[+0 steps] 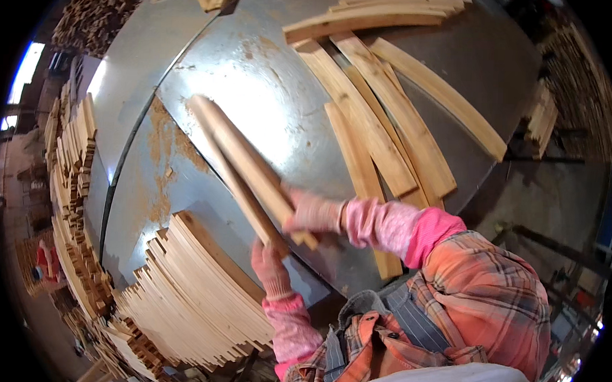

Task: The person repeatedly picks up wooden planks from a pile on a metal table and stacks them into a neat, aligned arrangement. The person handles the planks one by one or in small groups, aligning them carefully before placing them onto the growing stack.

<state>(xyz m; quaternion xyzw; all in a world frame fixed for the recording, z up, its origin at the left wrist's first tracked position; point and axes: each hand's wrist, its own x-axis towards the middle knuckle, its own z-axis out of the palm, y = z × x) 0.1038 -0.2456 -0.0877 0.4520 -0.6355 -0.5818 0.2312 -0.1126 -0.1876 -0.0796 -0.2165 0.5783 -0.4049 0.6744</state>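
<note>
Two wooden slats lie at an angle over the metal tabletop [209, 60], close together at their far ends and spread slightly apart nearer me. My left hand [271, 267] is closed round the near end of the left slat [242, 195]. Farther right, my right hand [312, 211], smeared by motion, grips the right slat [250, 159] a little short of its near end. Both hands appear to wear pinkish gloves. Just left of my left hand, a row of many pale slats [198, 295] stands packed side by side along the table's near edge.
Loose slats [376, 119] lie across the table's right part, with more boards [373, 18] stacked at the far side. A dark seam [129, 141] crosses the metal, and sawdust [162, 162] is scattered beside it. Wood piles [69, 203] stand beyond the left edge.
</note>
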